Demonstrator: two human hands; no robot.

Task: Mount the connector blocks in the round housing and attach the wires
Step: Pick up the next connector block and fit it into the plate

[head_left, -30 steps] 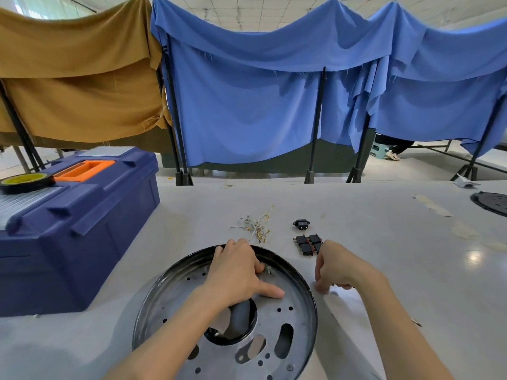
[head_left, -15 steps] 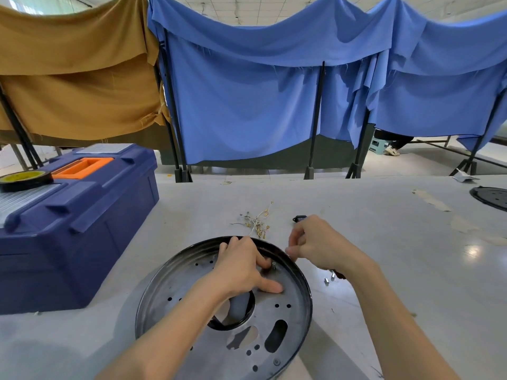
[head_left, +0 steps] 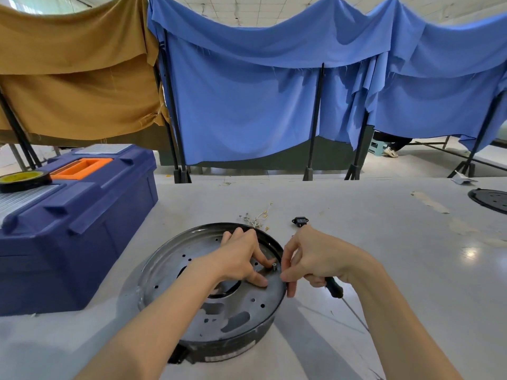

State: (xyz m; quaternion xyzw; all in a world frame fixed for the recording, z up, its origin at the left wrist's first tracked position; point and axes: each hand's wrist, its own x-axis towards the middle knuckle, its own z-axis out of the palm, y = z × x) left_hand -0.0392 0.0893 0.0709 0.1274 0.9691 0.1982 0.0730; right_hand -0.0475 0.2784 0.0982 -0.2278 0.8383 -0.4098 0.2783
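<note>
The round housing [head_left: 175, 272], a dark metal pan with holes, lies on the white table. My left hand [head_left: 241, 259] rests inside it near the right rim, forefinger and thumb pressing on the floor beside a small upright metal post [head_left: 273, 264]. My right hand [head_left: 315, 259] is at the rim just right of that post, thumb and forefinger pinched together. Its lower fingers curl round a dark screwdriver handle [head_left: 334, 288]. A black connector block [head_left: 300, 221] lies behind my right hand, which hides the other blocks. A bundle of thin wires [head_left: 256, 216] lies beyond the housing.
A blue toolbox [head_left: 68, 220] with an orange handle stands at the left, a tape roll [head_left: 22, 179] on its lid. Another dark round plate [head_left: 491, 200] sits at the far right. Blue and tan cloths on black stands [head_left: 315, 119] close off the table's far side.
My right hand rose from the table right of the housing, passed over the connector blocks, and came down to the housing's right rim beside the post. My left hand stayed in the housing.
</note>
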